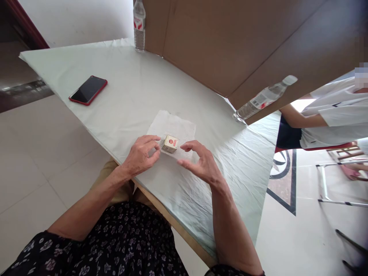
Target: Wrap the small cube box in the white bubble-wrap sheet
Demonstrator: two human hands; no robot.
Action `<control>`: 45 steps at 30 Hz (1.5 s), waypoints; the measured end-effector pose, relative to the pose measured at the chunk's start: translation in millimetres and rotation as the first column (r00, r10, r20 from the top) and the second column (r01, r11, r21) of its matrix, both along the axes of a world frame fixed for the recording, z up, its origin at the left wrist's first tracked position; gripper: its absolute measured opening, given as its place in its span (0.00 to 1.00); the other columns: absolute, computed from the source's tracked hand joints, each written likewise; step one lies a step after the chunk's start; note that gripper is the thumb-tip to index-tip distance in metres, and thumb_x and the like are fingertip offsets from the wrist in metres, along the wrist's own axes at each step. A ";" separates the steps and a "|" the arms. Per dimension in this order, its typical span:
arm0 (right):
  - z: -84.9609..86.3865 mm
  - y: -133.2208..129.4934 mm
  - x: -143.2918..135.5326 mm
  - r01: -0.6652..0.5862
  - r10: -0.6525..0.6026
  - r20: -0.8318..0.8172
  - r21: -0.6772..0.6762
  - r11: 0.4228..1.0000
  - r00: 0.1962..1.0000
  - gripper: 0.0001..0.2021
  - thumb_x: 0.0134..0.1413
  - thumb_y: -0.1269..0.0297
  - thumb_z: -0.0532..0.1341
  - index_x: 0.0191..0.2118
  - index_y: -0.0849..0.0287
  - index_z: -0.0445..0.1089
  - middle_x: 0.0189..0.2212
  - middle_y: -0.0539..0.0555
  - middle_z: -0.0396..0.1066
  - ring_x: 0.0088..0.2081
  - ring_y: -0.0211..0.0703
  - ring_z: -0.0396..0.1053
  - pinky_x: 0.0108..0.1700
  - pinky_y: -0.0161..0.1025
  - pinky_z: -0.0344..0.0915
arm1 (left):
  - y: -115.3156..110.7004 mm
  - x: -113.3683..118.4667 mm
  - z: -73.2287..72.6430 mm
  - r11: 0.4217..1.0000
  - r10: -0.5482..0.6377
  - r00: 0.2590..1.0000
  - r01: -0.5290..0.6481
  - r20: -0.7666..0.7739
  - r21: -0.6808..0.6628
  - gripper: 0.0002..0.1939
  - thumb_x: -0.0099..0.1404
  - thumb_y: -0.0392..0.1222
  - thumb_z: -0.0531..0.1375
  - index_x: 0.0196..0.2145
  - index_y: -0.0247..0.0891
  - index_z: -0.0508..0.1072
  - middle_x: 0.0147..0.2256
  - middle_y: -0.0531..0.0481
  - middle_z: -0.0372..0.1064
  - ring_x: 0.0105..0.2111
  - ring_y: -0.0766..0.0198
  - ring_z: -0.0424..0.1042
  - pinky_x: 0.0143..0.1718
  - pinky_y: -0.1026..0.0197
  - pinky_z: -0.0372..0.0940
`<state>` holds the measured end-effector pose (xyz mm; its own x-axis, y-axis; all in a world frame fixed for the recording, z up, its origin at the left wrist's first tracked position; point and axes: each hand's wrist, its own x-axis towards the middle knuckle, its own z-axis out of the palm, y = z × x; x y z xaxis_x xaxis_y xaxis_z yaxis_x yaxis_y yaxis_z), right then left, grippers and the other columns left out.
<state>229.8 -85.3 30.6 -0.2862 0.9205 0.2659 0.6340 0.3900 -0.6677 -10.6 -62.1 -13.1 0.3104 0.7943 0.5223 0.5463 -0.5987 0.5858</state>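
A small cream box [170, 144] with red print rests on a thin white sheet [178, 125], which lies on the pale green tablecloth. Just left of the box is my left hand [143, 154], its fingers apart and curved, holding nothing. On the box's right side my right hand [201, 161] hovers with thumb and fingers spread, a gap between it and the box. Neither hand visibly grips the box.
A phone [88, 90] in a red case lies at the left. Brown cardboard panels [207, 46] stand behind, with one clear bottle [139, 27] upright and another bottle [263, 99] at their right end. A person in a white shirt [339, 111] sits at the right.
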 end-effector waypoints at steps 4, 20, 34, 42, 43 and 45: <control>-5.9 -2.0 -6.9 0.045 -0.060 0.208 0.079 0.996 0.976 0.13 0.57 0.53 0.67 0.44 0.54 0.73 0.41 0.56 0.77 0.44 0.50 0.73 0.48 0.48 0.65 | 10.3 8.2 11.7 0.982 0.025 0.998 -0.014 0.055 -0.190 0.04 0.63 0.36 0.57 0.31 0.39 0.71 0.45 0.44 0.79 0.45 0.57 0.77 0.46 0.55 0.71; -44.0 29.1 -19.1 0.152 -0.259 -0.420 -0.270 0.951 0.870 0.11 0.53 0.54 0.64 0.29 0.56 0.71 0.46 0.57 0.79 0.45 0.48 0.75 0.49 0.44 0.67 | 38.8 27.3 5.5 0.878 -0.001 0.951 0.148 0.308 -0.455 0.13 0.60 0.51 0.63 0.28 0.39 0.73 0.44 0.45 0.78 0.44 0.57 0.75 0.47 0.56 0.66; -46.8 27.9 -23.9 0.234 -0.304 -0.454 -0.204 0.951 0.838 0.10 0.54 0.55 0.64 0.29 0.55 0.71 0.38 0.54 0.81 0.40 0.45 0.76 0.46 0.43 0.69 | 38.4 33.8 2.6 0.888 0.039 0.926 0.139 0.375 -0.438 0.12 0.58 0.49 0.63 0.25 0.38 0.72 0.37 0.47 0.76 0.40 0.60 0.73 0.45 0.59 0.65; -49.1 30.7 -19.1 0.235 -0.307 -0.401 -0.219 0.947 0.863 0.10 0.54 0.54 0.63 0.30 0.55 0.71 0.31 0.52 0.78 0.34 0.43 0.74 0.41 0.41 0.69 | 40.9 33.4 -1.3 0.877 0.024 0.939 0.145 0.343 -0.458 0.09 0.58 0.47 0.62 0.27 0.38 0.72 0.33 0.49 0.75 0.36 0.62 0.72 0.41 0.60 0.65; -48.9 31.1 -16.3 0.252 -0.316 -0.359 -0.216 0.943 0.878 0.10 0.55 0.54 0.62 0.30 0.55 0.71 0.30 0.51 0.77 0.34 0.43 0.73 0.41 0.41 0.69 | 41.3 33.2 -1.5 0.872 0.027 0.941 0.143 0.339 -0.469 0.09 0.58 0.46 0.63 0.28 0.38 0.72 0.33 0.49 0.75 0.36 0.62 0.72 0.40 0.60 0.65; -46.1 30.3 -10.4 0.349 -0.369 -0.231 -0.125 0.929 0.900 0.08 0.56 0.57 0.61 0.33 0.56 0.72 0.32 0.53 0.77 0.36 0.46 0.73 0.43 0.44 0.68 | 42.0 32.9 -1.2 0.858 0.030 0.943 0.146 0.331 -0.492 0.09 0.58 0.46 0.63 0.28 0.38 0.72 0.33 0.49 0.75 0.34 0.63 0.71 0.39 0.60 0.64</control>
